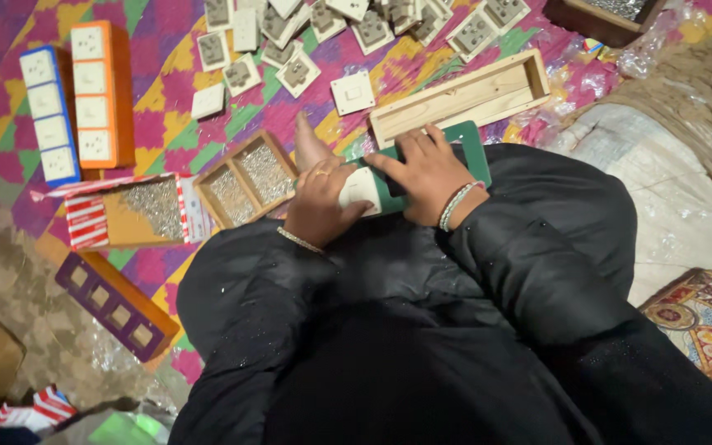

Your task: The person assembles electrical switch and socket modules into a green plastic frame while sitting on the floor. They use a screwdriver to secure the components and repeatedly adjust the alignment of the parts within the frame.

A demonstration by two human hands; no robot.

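A person in black sleeves sits on a patterned mat (166, 115), both hands working on a green board (471, 152) that rests on the lap, its far edge just short of a long open wooden box (463, 95). The left hand (319, 202) curls round a white switch piece (362, 189) at the board's near-left end, fingers closed on it; the right hand (426, 169) lies flat across the board, pressing it down, fingers spread rather than clenched. Just left of the left hand, almost touching, sits a small wooden tray of screws (245, 177), and beyond that a striped carton of screws (129, 210). Toward the mat's far edge lies a scatter of white switch parts (323, 33); at the far-left edge stand an orange strip (100, 91) and a blue strip (47, 115). Open mat shows only in a narrow band between board, box and tray; a purple frame (113, 305) lies near the left edge.
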